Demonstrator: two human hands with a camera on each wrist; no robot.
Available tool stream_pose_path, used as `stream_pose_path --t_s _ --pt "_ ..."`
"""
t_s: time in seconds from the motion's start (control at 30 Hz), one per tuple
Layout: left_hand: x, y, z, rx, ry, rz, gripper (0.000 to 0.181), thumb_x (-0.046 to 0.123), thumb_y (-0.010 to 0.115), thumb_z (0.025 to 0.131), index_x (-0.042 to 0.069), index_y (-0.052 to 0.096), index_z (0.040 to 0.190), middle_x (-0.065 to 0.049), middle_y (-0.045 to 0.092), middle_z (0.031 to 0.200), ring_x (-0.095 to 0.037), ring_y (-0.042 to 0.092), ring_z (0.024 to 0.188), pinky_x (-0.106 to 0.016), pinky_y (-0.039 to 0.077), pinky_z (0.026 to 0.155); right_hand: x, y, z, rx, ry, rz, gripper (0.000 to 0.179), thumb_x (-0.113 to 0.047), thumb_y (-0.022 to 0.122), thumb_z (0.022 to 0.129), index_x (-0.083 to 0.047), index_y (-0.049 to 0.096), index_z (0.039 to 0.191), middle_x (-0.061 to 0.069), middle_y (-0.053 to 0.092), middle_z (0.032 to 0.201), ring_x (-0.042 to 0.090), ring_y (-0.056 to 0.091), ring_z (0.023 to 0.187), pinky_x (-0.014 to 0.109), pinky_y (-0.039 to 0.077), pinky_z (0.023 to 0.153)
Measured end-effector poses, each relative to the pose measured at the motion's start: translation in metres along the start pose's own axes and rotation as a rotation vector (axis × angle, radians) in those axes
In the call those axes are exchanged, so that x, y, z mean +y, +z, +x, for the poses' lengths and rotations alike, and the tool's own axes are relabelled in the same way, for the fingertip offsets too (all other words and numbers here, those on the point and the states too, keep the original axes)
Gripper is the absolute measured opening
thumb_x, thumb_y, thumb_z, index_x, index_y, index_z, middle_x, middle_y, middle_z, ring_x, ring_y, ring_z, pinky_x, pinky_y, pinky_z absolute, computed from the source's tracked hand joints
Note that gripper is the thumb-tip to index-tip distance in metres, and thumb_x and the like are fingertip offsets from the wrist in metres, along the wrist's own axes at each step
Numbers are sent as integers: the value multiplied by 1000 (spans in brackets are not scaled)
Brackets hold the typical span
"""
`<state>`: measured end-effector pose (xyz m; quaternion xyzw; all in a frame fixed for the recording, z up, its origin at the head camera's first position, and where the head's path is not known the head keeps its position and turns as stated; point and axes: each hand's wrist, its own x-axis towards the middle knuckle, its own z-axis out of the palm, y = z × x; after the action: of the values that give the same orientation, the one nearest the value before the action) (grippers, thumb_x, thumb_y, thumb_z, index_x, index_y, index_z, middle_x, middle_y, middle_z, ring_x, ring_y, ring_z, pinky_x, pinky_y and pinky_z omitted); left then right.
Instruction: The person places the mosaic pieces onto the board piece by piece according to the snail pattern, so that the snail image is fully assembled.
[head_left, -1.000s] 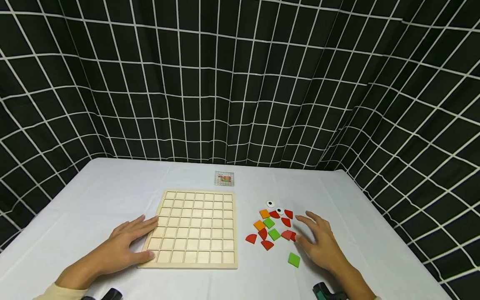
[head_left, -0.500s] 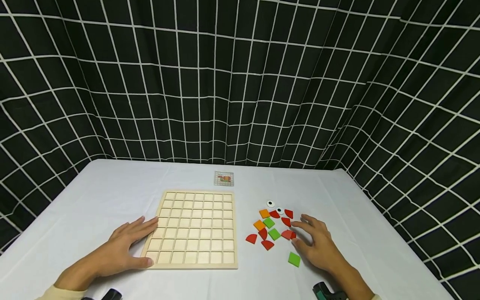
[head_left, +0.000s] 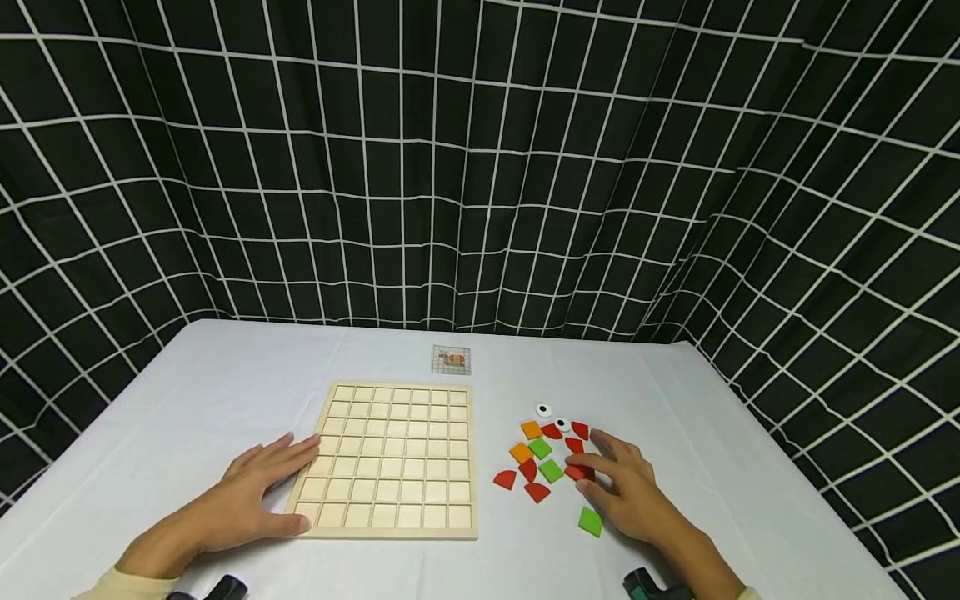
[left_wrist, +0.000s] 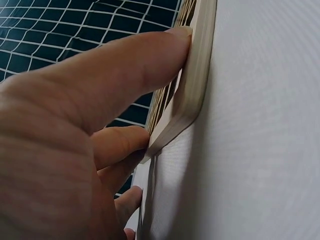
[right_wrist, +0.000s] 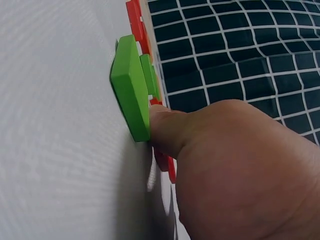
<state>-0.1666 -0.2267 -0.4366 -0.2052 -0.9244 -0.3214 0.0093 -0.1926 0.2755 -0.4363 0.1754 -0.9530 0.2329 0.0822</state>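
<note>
In the head view, a wooden grid board (head_left: 390, 457) lies flat on the table. My left hand (head_left: 240, 496) rests at its left side, fingers spread along the edge. The left wrist view has the thumb (left_wrist: 170, 47) pressing on the board's frame. To the right, my right hand (head_left: 626, 492) bends its thumb and index finger around a red quarter-circle piece (head_left: 576, 472), one fingertip at each side of it. A green square tile (head_left: 590, 522) lies beside this hand's thumb; in the right wrist view that tile (right_wrist: 131, 90) appears in front of the thumb.
Several red quarter-circle pieces (head_left: 537, 492), orange tiles (head_left: 531, 430), green tiles (head_left: 551, 472) and two white eye discs (head_left: 543, 410) lie loosely grouped right of the board. A small picture card (head_left: 452, 360) lies behind it. A black gridded curtain (head_left: 450, 167) stands behind the table (head_left: 300, 342).
My right hand has moved left, and its thumb and index finger have drawn closer together around the red piece. The left hand has stayed at the board's edge.
</note>
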Motion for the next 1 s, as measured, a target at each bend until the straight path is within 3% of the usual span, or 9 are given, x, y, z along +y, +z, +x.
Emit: stream_pose_path --t_s 0.23,0.37,0.57,0.73,0.9,1.0 --pt "-1 0 0 5 21 -6 87 47 79 70 7 49 142 -7 43 147 -43 23 138 -57 11 104 1 -1 0 65 35 36 17 -21 78 81 -28 72 95 13 51 135 33 36 126 63 29 97" --pt "-1 -1 0 12 39 -7 88 46 80 69 7 50 141 -9 43 147 -43 24 137 -57 11 104 0 -1 1 36 47 24 23 -22 79 81 -28 73 102 11 51 135 32 36 125 61 30 97" --pt "0 -5 1 -12 6 -9 91 47 80 68 7 48 143 -11 40 148 -44 22 137 -59 11 103 -3 -1 1 -34 43 8 33 -23 75 84 -28 72 117 14 44 142 35 33 127 64 24 99" --pt "-1 -4 1 -19 8 4 93 47 81 68 5 46 144 -13 40 149 -44 23 137 -59 12 104 -4 -1 0 -32 36 18 27 -23 75 84 -27 74 111 14 45 142 35 33 127 63 24 99" --pt "-1 -4 1 -22 8 -1 95 47 81 67 4 46 143 -14 39 149 -45 23 137 -59 12 104 -3 -2 -1 31 21 38 16 -21 77 83 -28 74 97 10 49 137 31 35 126 61 30 97" --pt "0 -5 2 -15 8 3 95 47 81 67 3 46 143 -13 39 149 -44 23 137 -60 12 104 -3 -2 0 47 14 45 16 -23 77 83 -27 73 98 8 49 137 30 36 126 60 33 96"
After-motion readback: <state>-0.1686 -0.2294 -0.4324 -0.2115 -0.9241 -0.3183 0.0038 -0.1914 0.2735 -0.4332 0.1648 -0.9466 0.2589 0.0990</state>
